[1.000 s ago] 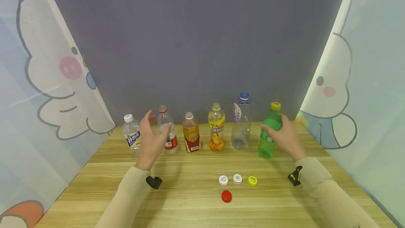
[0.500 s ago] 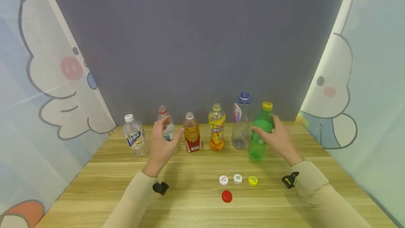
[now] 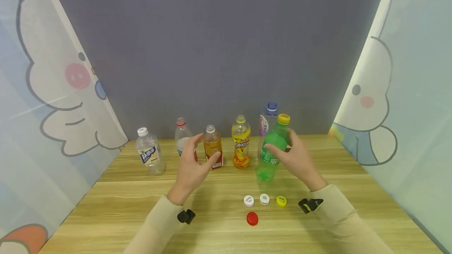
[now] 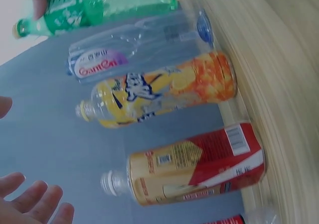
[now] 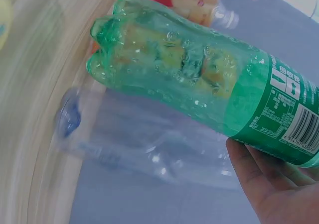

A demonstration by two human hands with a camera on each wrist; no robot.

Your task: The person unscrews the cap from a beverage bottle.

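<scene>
My right hand grips a green plastic bottle with a yellow cap around its label. The bottle leans, its cap to the right of its base, in front of a clear bottle with a blue neck. In the right wrist view, fingers lie against the green label. My left hand holds nothing, thumb and fingers spread apart. It covers part of an uncapped gold-and-red bottle and of a clear bottle with a red neck ring. The left wrist view shows its fingertips apart from the bottles.
An uncapped yellow-labelled bottle stands mid-row. At the far left is a clear bottle with a white cap. Two white caps, a yellow cap and a red cap lie on the wooden table. A grey curtain hangs behind.
My right hand has carried the green bottle leftward, from the row's right end to in front of the blue-necked bottle. My left hand has moved right, from the white-capped bottle towards the gold-and-red one.
</scene>
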